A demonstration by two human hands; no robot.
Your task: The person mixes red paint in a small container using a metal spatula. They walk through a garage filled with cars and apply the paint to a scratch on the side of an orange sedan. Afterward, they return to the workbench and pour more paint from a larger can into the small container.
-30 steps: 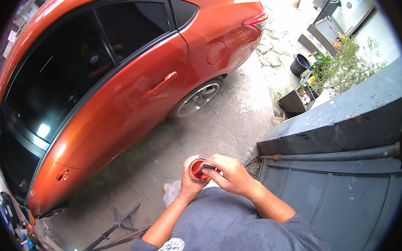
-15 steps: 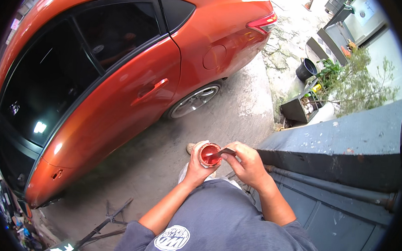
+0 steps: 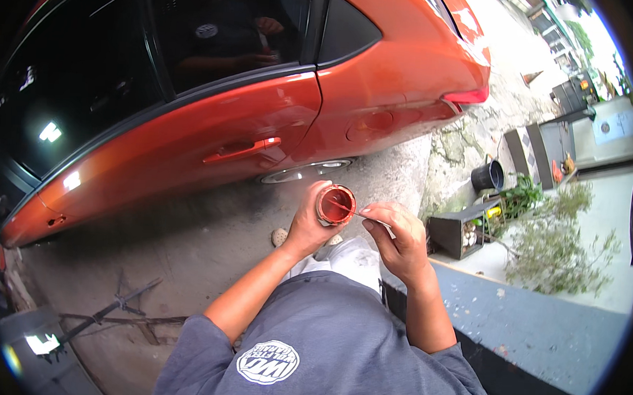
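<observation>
In front of my body, my left hand (image 3: 308,226) grips a small open jar (image 3: 336,202) of red paint, fingers round its side and its rim smeared red. My right hand (image 3: 400,238) pinches a thin flat stick (image 3: 349,209) whose far end dips into the jar. Just beyond my hands is the side of an orange-red car (image 3: 235,107), with tinted windows, a door handle (image 3: 242,149) and a rear wheel (image 3: 306,170) partly under the body.
A metal stand (image 3: 120,304) lies on the concrete floor (image 3: 113,258) at lower left. A blue-grey ledge (image 3: 515,335) runs along my right. A black bucket (image 3: 488,176), a planter box (image 3: 461,231) and plants (image 3: 556,267) stand at the right; a cone (image 3: 530,77) is farther back.
My view and body have turned toward the car and right-hand planters. The jar has moved up in view, and the stick in my right hand now lies more edge-on inside it.
</observation>
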